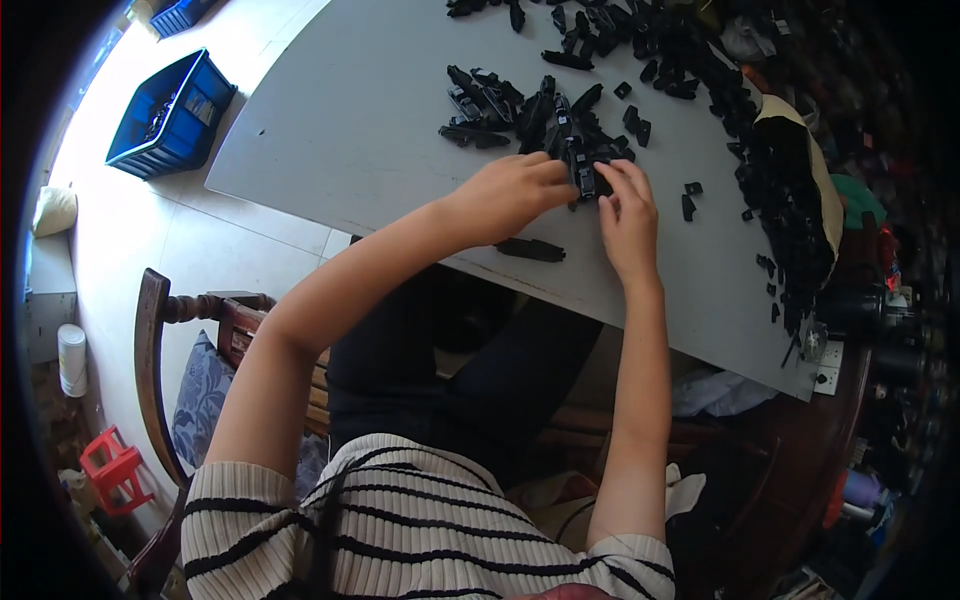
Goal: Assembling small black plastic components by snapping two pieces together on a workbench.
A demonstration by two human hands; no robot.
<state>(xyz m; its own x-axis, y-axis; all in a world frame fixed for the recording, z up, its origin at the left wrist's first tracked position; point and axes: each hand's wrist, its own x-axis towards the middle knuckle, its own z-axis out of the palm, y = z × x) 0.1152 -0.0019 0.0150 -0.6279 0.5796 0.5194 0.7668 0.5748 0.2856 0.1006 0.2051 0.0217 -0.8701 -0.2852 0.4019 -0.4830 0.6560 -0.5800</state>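
Note:
A long, narrow black plastic part [583, 172] with glossy, lighter edges lies between my hands near the table's front edge. My left hand [520, 195] is closed, its fingers curled against the near left side of this part. On the other side is my right hand [630, 205], thumb and fingertips apart, close to the part's right edge; whether they touch it is hard to tell. Just beyond both hands spreads a loose pile of similar black plastic parts [480, 105]. One more long black part [531, 250] lies by the table edge, below my left wrist.
The grey table [340, 120] carries a larger heap of small black pieces [640, 40] at the back, running down the right side beside a pale sack [800, 125]. A blue crate [175, 120], wooden chair [155, 370] and red stool [115, 470] stand left.

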